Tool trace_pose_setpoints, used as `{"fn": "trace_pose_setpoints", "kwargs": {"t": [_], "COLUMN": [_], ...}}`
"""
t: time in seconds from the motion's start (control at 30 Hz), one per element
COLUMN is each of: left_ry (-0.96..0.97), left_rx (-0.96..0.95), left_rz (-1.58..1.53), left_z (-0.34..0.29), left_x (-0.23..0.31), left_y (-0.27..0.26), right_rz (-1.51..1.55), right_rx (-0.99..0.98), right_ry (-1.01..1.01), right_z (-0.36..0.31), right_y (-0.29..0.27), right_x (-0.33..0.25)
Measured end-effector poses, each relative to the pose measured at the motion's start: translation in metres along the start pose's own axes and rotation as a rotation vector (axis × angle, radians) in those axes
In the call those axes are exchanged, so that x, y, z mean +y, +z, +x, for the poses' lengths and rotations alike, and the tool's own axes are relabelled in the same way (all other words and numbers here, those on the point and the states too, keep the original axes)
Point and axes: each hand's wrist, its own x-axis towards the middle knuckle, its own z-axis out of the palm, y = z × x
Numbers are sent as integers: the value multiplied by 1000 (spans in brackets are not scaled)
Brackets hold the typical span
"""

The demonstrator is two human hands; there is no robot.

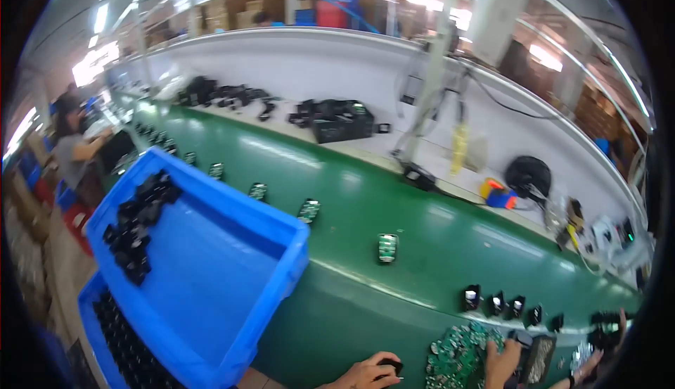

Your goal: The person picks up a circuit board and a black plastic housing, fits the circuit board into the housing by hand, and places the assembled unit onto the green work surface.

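Assembly is caught midway at a green tabletop (337, 319), where a small black piece (391, 366) is grasped at six o'clock, in the curled fingers of the left hand (373, 372). Toward five o'clock, the right hand (500, 362) is lowered at the edge of a pile of green circuit boards (453, 357); whether a board is pinched in that grip cannot be told.

A fair share of the work appears to be done: a line of board-bearing units (387, 247) is strung out from five o'clock toward between nine and ten, each seemingly a green board set in a dark casing. Much appears to be left. The pile of loose boards is far from used up, five black housings (517, 307) are lined up at four o'clock with no board visible in them, and clusters of black parts (137, 224) are held at the far-left end of a blue bin (211, 269) at eight o'clock. The piece in the left hand is judged unfinished, though its inner side is hidden. At four o'clock, near the rim, dark items are being handled by a co-worker's hand (588, 369).
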Motion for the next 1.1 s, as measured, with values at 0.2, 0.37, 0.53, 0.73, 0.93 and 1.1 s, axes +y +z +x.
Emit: {"fn": "trace_pose_setpoints", "kwargs": {"t": [0.2, 0.37, 0.53, 0.73, 0.93, 1.1], "left_ry": [9, -9, -110, -112, -126, -138], "left_rx": [19, -48, 22, -28, -65, 8], "left_rz": [-26, -156, -215, -132, -168, -133], "left_z": [-7, -2, 3, 21, 17, 9], "left_x": [5, 6, 11, 17, 20, 17], "left_y": [14, 14, -5, -4, 6, -11], "right_rz": [349, 896, 1486, 1567, 1554, 1607], "right_rx": [-46, -113, -351, -500, -630, -779], "right_ry": [170, 393, 642, 740, 666, 712], "right_z": [-15, -26, -45, -63, -70, -66], "right_y": [-15, -47, -81, -83, -70, -63], "right_x": [38, 24, -83, -149, -143, -158]}}
